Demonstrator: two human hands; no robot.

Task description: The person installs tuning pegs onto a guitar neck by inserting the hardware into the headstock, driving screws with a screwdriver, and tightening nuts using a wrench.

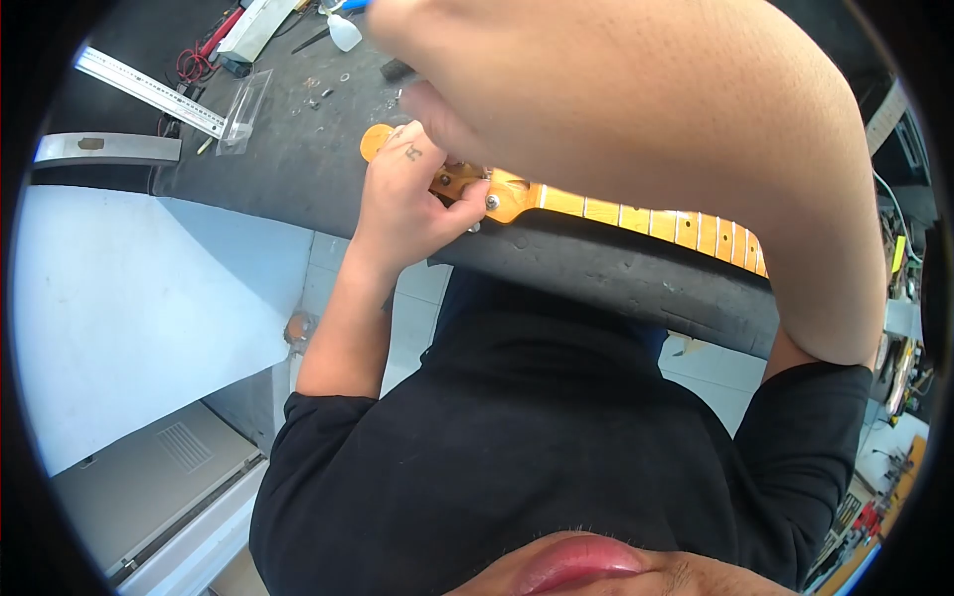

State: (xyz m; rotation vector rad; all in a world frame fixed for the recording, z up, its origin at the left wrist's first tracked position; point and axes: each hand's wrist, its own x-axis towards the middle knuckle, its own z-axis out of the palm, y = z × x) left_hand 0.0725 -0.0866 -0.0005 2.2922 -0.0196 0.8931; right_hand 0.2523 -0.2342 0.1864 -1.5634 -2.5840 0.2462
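Headstock [512,203] near bench edge [596,266]

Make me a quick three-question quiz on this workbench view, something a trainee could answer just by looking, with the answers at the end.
1. True or false: the right forearm hides part of the fretted neck from the camera.
2. Fill in the blank: the left hand is on the neck's ______.
3. What see-through thing lies at the lower-right end of the ruler, as seen in the picture?

Key:
1. True; it crosses the view in front of the neck.
2. Headstock.
3. A clear plastic bag.
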